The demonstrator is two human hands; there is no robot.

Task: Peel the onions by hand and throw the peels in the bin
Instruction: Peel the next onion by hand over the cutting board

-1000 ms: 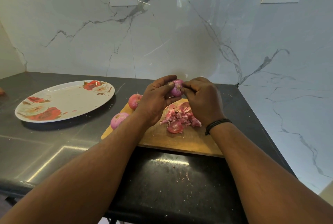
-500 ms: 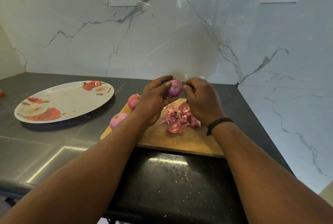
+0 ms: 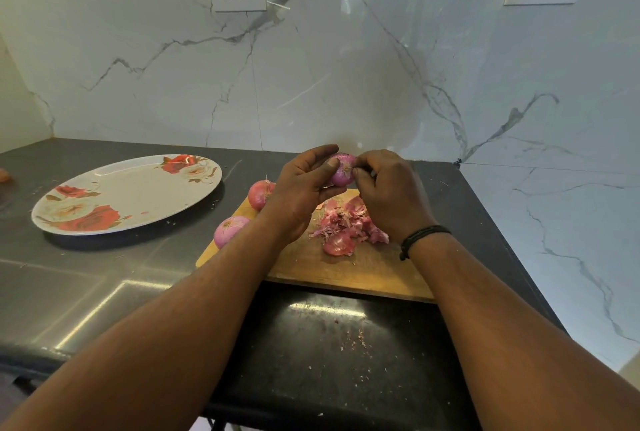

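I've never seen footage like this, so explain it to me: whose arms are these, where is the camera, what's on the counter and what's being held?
The camera sits on a person's head, looking down at their own bare arms. The left hand grips a small purple onion; the right hand picks at its skin. Below lies a wooden chopping board on a dark stone counter, with a pile of pink onion peels. Two more onions lie at the board's left edge. Farther left is a white oval plate with red roses. No bin shows.
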